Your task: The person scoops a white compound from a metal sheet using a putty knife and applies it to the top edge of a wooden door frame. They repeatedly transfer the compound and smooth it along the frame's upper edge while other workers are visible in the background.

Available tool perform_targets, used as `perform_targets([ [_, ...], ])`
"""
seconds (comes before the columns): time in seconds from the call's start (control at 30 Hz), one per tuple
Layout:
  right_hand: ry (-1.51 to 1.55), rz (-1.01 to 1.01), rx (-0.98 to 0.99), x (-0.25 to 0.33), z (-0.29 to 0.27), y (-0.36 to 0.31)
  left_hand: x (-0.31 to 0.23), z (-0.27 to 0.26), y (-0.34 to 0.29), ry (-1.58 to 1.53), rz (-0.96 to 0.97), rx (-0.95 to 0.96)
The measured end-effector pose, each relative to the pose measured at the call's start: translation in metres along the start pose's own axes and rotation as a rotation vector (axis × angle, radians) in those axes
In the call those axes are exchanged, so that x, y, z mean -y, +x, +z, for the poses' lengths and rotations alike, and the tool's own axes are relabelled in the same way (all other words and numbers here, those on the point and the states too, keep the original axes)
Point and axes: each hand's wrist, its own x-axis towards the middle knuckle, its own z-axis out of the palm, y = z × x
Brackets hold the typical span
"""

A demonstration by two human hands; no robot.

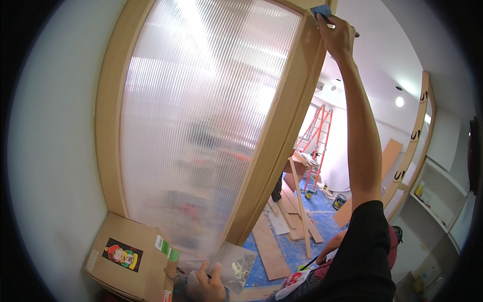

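Note:
My right hand [336,38] is raised high, its fingers closed round a small hand tool with a blue end [321,11]. A dark tip shows on the other side of the fist. The blue end is at the upper corner of the light wooden frame [282,121], which surrounds a ribbed translucent panel [201,100]. Low down, my left hand [210,286] grips a flat greyish plate [236,267] smeared with pale paste, thumb on top. That plate is beside the frame's lower end.
A cardboard box [131,251] stands at lower left. Beyond the frame, wooden boards [271,246] lie on blue floor sheeting, with an orange ladder [318,141] and a paint can [339,201] farther back. Another person [395,246] is close by, partly hidden behind my right arm. Shelves [432,206] stand right.

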Motion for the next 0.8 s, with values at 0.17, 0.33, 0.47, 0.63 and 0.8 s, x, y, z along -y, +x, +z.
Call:
perform_targets([
  [0.17, 0.409, 0.099, -0.019, 0.03, -0.014, -0.016, -0.016, 0.007, 0.0, 0.014, -0.011, 0.021],
  [0.33, 1.173, 0.364, 0.293, 0.125, -0.078, -0.135, -0.061, 0.018, 0.022, -0.52, -0.243, 0.147],
  [0.47, 0.726, -0.19, 0.485, 0.189, -0.153, -0.241, -0.081, 0.037, 0.029, -0.204, 0.531, 0.137],
  [0.63, 0.808, -0.433, 0.564, 0.219, -0.176, -0.312, -0.086, 0.038, 0.021, -0.6, 0.209, 0.316],
  [0.8, 0.803, -0.402, 0.467, 0.217, -0.178, -0.356, -0.087, 0.04, 0.012, -0.683, 0.136, 0.44],
])
